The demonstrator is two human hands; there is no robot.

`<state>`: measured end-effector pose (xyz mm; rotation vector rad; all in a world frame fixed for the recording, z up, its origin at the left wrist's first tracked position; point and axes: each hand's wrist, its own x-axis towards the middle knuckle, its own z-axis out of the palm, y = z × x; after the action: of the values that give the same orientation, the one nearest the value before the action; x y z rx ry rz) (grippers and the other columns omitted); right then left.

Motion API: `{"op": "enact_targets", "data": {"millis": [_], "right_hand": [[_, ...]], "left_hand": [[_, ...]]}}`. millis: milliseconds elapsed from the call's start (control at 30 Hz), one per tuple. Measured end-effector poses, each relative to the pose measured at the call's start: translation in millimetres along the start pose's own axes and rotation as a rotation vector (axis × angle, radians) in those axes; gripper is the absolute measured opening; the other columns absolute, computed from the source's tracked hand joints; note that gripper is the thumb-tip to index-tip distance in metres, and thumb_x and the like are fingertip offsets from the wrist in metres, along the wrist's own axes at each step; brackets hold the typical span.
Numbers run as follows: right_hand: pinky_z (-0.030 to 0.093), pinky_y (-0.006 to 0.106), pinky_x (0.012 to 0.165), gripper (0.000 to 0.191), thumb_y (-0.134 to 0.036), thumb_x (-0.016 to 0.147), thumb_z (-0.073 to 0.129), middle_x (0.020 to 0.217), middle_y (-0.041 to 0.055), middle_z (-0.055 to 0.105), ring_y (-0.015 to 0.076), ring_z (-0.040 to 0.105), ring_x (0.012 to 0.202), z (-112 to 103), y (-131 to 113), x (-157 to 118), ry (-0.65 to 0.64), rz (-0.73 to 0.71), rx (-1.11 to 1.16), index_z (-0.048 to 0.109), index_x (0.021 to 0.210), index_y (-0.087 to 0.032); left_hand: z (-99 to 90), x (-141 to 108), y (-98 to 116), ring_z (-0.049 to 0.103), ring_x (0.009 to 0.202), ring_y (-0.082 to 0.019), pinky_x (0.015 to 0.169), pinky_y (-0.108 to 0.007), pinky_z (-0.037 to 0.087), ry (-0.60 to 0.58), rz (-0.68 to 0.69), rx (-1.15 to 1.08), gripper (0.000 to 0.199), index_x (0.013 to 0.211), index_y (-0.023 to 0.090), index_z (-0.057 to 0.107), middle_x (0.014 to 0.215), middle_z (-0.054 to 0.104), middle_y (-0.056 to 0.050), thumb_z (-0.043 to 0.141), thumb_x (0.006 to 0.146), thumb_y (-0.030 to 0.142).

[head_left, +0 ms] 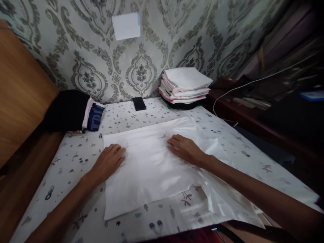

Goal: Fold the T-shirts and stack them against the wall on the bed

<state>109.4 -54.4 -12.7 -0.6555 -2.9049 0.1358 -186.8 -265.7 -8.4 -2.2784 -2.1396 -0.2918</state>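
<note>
A white piece of clothing (146, 172) lies spread on the bed, folded to a straight edge at the left. Its right side is creased, and a loose part (222, 195) trails toward the front edge. My left hand (111, 160) rests on the left part of the fabric, fingers slightly bent and holding nothing. On the upper right part lies my right hand (186, 148), its fingers pointing left across the cloth beside several wrinkles. Some fingertips are slightly blurred.
A stack of folded clothes (187, 84) stands at the back right by the patterned wall. A black phone (139, 103) lies near the wall. Dark folded clothes (68, 111) sit at the left beside a wooden panel (22, 84). A white cable (243, 84) hangs at the right.
</note>
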Motion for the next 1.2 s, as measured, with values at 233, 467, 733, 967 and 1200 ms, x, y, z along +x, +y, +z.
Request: {"op": "enact_targets", "data": {"millis": [233, 467, 733, 967, 1200], "right_hand": [[0.050, 0.032, 0.069, 0.017, -0.018, 0.083, 0.049, 0.088, 0.0056, 0.068, 0.0207, 0.064, 0.078, -4.4, 5.5, -2.9, 0.018, 0.170, 0.160, 0.064, 0.090, -0.022], [0.050, 0.034, 0.070, 0.024, -0.033, 0.092, 0.045, 0.088, 0.0064, 0.067, 0.0215, 0.063, 0.077, -22.6, 2.8, 12.2, -0.014, 0.088, 0.220, 0.063, 0.079, -0.024], [0.051, 0.040, 0.080, 0.025, -0.031, 0.093, 0.046, 0.097, 0.0131, 0.067, 0.0279, 0.062, 0.092, 0.2, -12.1, 55.5, 0.021, -0.054, 0.130, 0.068, 0.090, -0.020], [0.050, 0.043, 0.088, 0.027, -0.029, 0.094, 0.048, 0.105, 0.0159, 0.067, 0.0298, 0.060, 0.100, 17.6, -55.3, 81.1, 0.082, -0.204, 0.202, 0.070, 0.102, -0.016], [0.047, 0.045, 0.094, 0.029, -0.028, 0.098, 0.047, 0.112, 0.0144, 0.067, 0.0266, 0.059, 0.105, 30.6, -113.5, 97.2, -0.005, -0.476, 0.383, 0.071, 0.109, -0.016]], "left_hand": [[1.8, -3.2, -10.1, 0.055, 0.099, -0.026, 0.087, -0.041, 0.047, 0.012, -0.127, 0.118, 0.035, 0.113, 0.018, 0.060, 0.104, 0.062, -0.011, 0.031, 0.095, 0.011], [-5.7, 1.5, -11.2, 0.057, 0.095, -0.026, 0.085, -0.040, 0.047, -0.028, -0.118, 0.123, 0.029, 0.094, 0.019, 0.061, 0.097, 0.064, -0.010, 0.035, 0.090, 0.005], [-17.4, -0.8, -55.6, 0.061, 0.093, -0.020, 0.084, -0.033, 0.047, 0.174, -0.309, -0.220, 0.025, 0.102, 0.022, 0.061, 0.099, 0.068, -0.004, 0.039, 0.091, 0.018], [-7.4, 30.6, -106.8, 0.059, 0.089, -0.021, 0.082, -0.032, 0.047, 0.102, -0.481, -0.171, 0.020, 0.098, 0.016, 0.064, 0.092, 0.064, -0.007, 0.051, 0.088, 0.025], [-5.3, 34.8, -93.5, 0.056, 0.095, -0.021, 0.083, -0.032, 0.043, 0.115, -0.502, -0.136, 0.014, 0.095, 0.020, 0.059, 0.100, 0.063, -0.006, 0.050, 0.086, 0.016]]}}
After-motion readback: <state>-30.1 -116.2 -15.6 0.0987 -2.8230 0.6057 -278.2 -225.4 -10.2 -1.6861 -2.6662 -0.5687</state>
